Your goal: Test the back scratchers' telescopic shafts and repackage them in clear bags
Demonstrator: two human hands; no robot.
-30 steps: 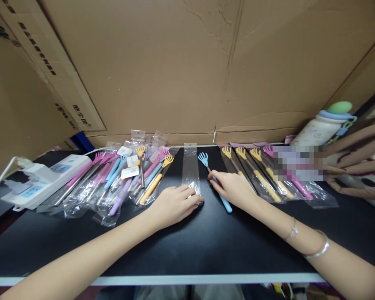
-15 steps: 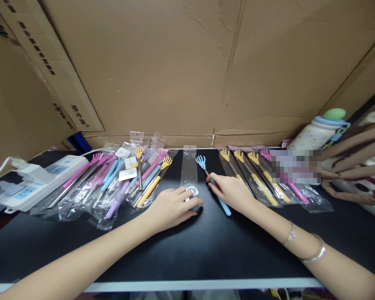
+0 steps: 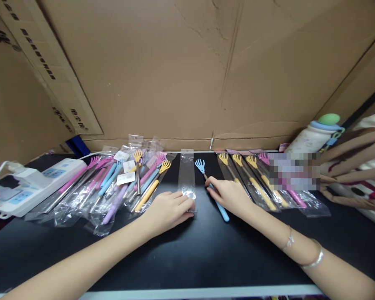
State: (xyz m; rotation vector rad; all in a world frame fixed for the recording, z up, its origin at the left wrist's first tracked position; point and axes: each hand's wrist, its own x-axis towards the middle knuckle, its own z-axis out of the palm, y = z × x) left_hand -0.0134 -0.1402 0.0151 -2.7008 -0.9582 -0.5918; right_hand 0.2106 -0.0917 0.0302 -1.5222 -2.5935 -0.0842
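Note:
My left hand point(image 3: 169, 209) rests on the black table with its fingers pinched on the near end of an empty clear plastic sleeve point(image 3: 186, 173) that lies lengthwise away from me. My right hand point(image 3: 228, 193) is closed over a blue back scratcher point(image 3: 206, 179) with a small claw head, which lies just right of the sleeve. The scratcher's blue handle sticks out below my palm.
A heap of bagged scratchers point(image 3: 125, 179) in pink, blue, purple and yellow lies to the left, beside a white power strip point(image 3: 34, 183). More bagged yellow and pink scratchers point(image 3: 256, 179) lie to the right. A bottle point(image 3: 315, 135) and bag point(image 3: 359, 166) sit far right. Cardboard walls point(image 3: 175, 71) stand behind.
Both hands have barely shifted; the left hand's fingers have drawn in slightly on the sleeve's end. The camera view has tilted a little.

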